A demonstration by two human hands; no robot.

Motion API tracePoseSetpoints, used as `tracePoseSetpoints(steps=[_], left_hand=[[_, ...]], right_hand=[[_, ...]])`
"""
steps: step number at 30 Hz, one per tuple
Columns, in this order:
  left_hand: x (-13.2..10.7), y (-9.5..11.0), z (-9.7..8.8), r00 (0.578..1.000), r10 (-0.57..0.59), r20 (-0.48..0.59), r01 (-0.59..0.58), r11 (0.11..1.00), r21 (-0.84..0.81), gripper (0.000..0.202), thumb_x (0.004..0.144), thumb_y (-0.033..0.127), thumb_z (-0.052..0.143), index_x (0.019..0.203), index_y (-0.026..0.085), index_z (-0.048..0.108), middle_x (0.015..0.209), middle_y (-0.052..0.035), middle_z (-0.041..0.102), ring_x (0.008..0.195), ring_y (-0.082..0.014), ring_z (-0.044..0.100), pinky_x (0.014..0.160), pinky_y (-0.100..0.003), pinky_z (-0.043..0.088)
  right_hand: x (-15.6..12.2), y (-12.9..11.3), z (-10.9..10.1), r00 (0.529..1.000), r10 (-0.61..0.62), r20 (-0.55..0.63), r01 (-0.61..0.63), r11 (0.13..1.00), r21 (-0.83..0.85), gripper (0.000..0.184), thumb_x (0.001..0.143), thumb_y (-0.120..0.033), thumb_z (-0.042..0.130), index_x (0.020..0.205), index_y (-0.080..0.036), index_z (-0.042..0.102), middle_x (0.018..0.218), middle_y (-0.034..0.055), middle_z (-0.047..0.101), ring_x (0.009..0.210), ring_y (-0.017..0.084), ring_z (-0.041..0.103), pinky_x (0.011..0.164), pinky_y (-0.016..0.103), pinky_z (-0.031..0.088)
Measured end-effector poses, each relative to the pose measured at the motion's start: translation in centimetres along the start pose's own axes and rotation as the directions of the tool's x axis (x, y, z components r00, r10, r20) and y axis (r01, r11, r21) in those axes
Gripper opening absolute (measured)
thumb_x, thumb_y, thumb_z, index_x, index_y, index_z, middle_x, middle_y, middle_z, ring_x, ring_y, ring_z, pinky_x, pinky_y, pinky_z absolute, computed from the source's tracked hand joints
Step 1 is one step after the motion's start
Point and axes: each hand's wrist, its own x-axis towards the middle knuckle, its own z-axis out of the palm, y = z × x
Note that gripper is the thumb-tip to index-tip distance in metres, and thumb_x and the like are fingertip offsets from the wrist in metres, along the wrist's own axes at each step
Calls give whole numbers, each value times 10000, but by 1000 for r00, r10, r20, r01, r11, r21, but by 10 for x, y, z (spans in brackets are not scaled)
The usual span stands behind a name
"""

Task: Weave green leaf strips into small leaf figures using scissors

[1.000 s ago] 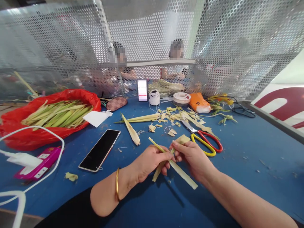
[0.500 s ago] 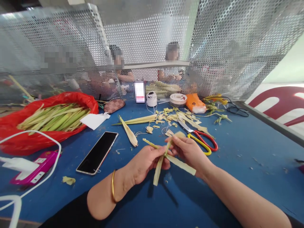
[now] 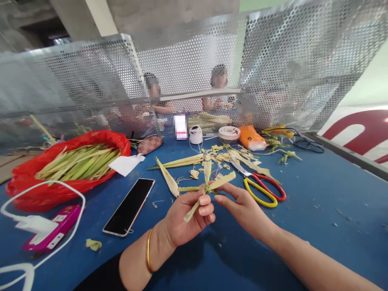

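Through the head camera: pinches a crossed knot of leaf strips between thumb and fingertips of the left hand, raised above the blue table. Holds the right hand loosely spread just beside it, forefinger under one strip's tip; cannot tell whether touching. Just behind, scissors flat on the table; to the left, a phone and a red bag of green leaves.

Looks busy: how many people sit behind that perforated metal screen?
2: the left person by the corner post of the perforated metal screen, the right person behind its middle panel. Others may be hidden.
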Motion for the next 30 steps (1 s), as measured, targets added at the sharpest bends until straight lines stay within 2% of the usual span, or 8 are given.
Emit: tracePoseSetpoints(steps=[3,7,12,17,20,25,27,30], left_hand=[[1,-3,-1,999,-34,12,34,999,-1,53,821,147,606,841,118,646,574,48,481,463,-63,459,576,-242,470],[0,-3,1,995,-86,-58,88,995,36,210,842,260,626,1018,145,635,639,41,526,458,-56,455,511,-215,436],[0,-1,3,982,34,-185,-13,993,114,39,836,153,621,874,144,628,553,71,449,398,-21,371,459,-166,350],[5,4,-1,966,102,-239,-43,970,239,30,826,148,622,849,130,629,512,67,435,383,-32,363,428,-166,313],[5,6,-3,969,62,-241,-15,982,190,52,846,131,588,855,125,638,519,61,438,385,-31,381,423,-158,319],[2,5,-2,986,-15,-169,23,999,49,201,919,109,462,854,115,653,495,62,424,378,-33,411,435,-152,388],[2,4,-2,992,-25,-127,28,999,23,208,931,135,458,853,125,651,501,61,444,396,-45,444,480,-179,463],[3,4,-3,993,-41,-115,49,996,69,153,921,186,505,892,146,650,549,37,529,451,-81,527,495,-218,520]], right_hand=[[-2,-1,3,1000,-12,-13,11,999,-32,161,869,-284,562,927,-208,692,933,36,719,920,207,641,848,333,480],[-6,-1,2,983,-179,-37,160,942,-296,230,902,-258,530,712,-201,647,686,15,644,717,171,590,752,317,450],[-10,-5,0,959,-282,-37,232,851,-471,243,905,-220,521,674,-204,596,644,5,614,662,152,547,733,312,417],[-8,-3,-1,968,-251,-26,206,844,-496,246,899,-213,517,664,-209,588,625,4,603,643,153,544,738,310,413],[-5,3,-2,981,-194,-19,163,872,-461,247,879,-205,522,642,-206,593,629,0,619,644,153,553,720,298,412],[-3,10,1,999,-3,-33,-6,968,-252,237,882,-261,514,693,-194,640,638,-10,622,626,148,557,578,246,410],[-3,9,3,999,-35,-38,25,970,-240,234,898,-277,511,723,-199,645,670,-8,640,665,155,583,622,254,433],[-3,6,2,981,-187,-44,162,928,-335,145,897,-245,540,806,-223,650,781,5,691,791,178,628,820,316,436]])
